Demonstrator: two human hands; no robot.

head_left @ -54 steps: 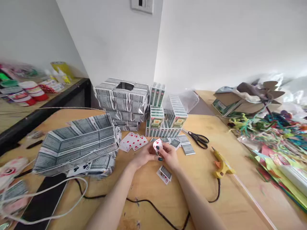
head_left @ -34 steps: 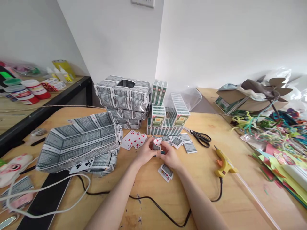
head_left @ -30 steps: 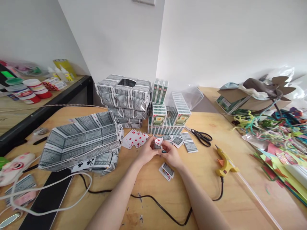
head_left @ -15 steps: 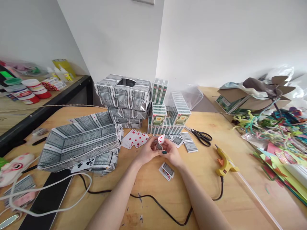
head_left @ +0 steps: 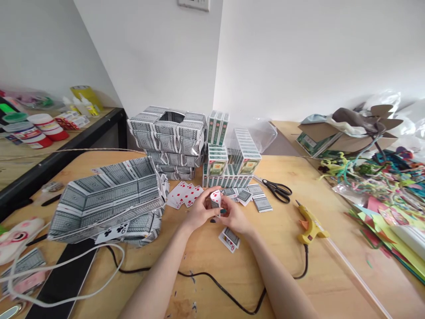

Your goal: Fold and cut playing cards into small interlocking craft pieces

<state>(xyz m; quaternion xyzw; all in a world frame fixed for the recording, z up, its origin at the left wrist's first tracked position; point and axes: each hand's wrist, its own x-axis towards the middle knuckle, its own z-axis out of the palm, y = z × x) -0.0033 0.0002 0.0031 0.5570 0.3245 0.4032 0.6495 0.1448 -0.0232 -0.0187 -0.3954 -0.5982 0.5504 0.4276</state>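
Observation:
Between my two hands, a playing card (head_left: 215,198) is bent into a curve, red diamonds showing on its inner face. My left hand (head_left: 200,212) pinches it from the left, and my right hand (head_left: 234,215) has its fingers closed on the right side. The lower part of the card is partly hidden by my fingers. Just below my right hand lie a couple of loose cards (head_left: 229,239). Fanned diamond cards (head_left: 184,194) rest face up beyond my left hand. Face-down cards (head_left: 262,202) lie beyond my right hand.
Left stands an open box made of cards (head_left: 109,199); behind are stacked card-made boxes (head_left: 168,137) and boxed decks (head_left: 217,166). Right are black scissors (head_left: 279,190) and a yellow glue gun (head_left: 311,226) with a glue stick. A black cable (head_left: 212,280) crosses under my forearms.
The card has been turned more upright and curled, with more of its patterned back showing. My fingers have shifted around it. The whole view has moved slightly.

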